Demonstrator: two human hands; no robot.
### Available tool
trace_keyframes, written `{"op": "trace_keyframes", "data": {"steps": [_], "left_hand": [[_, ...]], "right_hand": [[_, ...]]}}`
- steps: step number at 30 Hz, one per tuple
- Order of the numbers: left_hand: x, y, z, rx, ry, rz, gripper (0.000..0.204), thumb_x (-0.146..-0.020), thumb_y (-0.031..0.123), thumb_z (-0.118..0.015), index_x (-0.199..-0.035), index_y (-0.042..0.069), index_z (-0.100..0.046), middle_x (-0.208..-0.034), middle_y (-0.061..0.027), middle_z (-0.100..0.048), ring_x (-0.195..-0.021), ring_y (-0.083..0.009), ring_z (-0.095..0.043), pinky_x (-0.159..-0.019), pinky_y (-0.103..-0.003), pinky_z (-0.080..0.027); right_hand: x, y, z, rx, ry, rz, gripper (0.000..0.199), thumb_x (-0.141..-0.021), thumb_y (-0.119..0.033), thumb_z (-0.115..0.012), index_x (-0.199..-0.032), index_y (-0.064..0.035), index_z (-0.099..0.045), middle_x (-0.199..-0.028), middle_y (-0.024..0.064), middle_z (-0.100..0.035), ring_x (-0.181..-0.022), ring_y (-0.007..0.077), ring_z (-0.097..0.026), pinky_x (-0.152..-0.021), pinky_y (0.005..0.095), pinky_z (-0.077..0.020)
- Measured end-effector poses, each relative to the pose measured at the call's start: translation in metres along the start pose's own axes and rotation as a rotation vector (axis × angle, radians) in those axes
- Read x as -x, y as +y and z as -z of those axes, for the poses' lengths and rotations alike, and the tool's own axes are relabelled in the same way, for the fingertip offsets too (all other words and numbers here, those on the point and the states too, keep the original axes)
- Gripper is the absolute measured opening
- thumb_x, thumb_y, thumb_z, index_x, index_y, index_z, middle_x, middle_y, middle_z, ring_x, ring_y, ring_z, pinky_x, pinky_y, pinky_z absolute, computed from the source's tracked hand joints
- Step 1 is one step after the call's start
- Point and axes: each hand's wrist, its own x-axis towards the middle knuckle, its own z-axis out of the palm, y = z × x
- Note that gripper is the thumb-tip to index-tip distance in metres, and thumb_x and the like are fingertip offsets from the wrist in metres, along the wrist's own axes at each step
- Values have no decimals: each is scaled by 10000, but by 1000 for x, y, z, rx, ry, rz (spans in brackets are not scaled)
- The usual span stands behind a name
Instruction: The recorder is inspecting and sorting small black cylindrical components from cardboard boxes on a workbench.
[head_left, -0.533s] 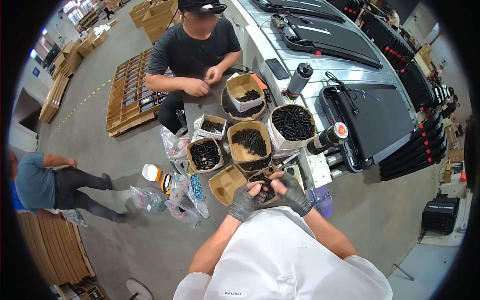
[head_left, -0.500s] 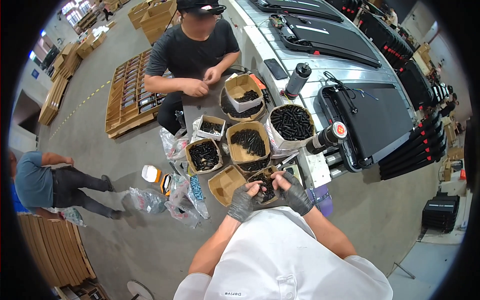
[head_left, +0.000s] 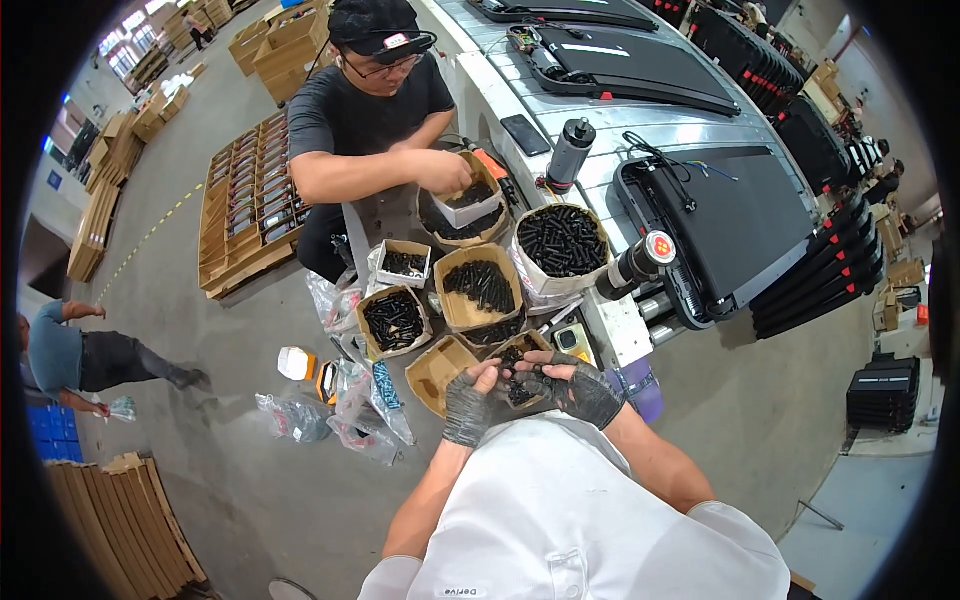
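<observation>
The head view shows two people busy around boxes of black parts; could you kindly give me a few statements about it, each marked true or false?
1. The person's left hand and right hand both have dark coverings that leave fingertips bare. True.
2. A co-worker's hand is at a white-sided box. True.
3. The pack of blue parts lies to the right of the boxes. False: it lies to their left.
4. The black phone is inside one of the boxes. False: it lies on the white ledge along the metal line.
5. The co-worker wears a white cap. False: the cap is black.
</observation>
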Motion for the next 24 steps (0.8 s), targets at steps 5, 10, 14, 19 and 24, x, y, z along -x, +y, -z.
{"op": "trace_keyframes", "data": {"steps": [5,10,14,19,24], "left_hand": [[3,8,-11,-108,10,-58,291,-888,180,-650,-1117,2,-634,-941,-95,-681,-826,-152,-627,-761,-271,-512],[3,9,-16,-169,31,-99,271,-893,184,-644,-1097,6,-643,-917,-87,-693,-825,-139,-628,-771,-268,-500],[3,10,-17,-175,32,-88,287,-885,158,-650,-1104,-25,-627,-966,-110,-678,-891,-167,-647,-804,-265,-508],[1,8,-16,-207,111,-156,259,-907,183,-631,-1097,8,-641,-924,-78,-687,-815,-132,-625,-748,-259,-505],[4,15,-20,-227,144,-206,267,-897,192,-647,-1092,8,-647,-920,-72,-687,-811,-122,-622,-736,-249,-503]], "right_hand": [[-5,4,7,-43,24,37,477,-844,-5,-452,-1316,56,-410,-1329,218,-474,-1258,306,-464,-1082,374,-369],[2,-4,-15,-70,-14,44,576,-755,48,-438,-1330,31,-413,-1349,185,-474,-1254,275,-478,-812,271,-429],[2,-6,-7,94,-11,71,572,-750,64,-457,-1320,24,-434,-1339,167,-490,-1246,258,-492,-728,209,-531],[-6,2,-8,72,10,122,491,-803,56,-494,-1291,42,-448,-1297,172,-510,-1237,265,-491,-1015,308,-423],[-8,4,-6,201,53,135,423,-839,39,-503,-1260,47,-470,-1265,160,-534,-1200,250,-514,-1052,336,-397]]}}
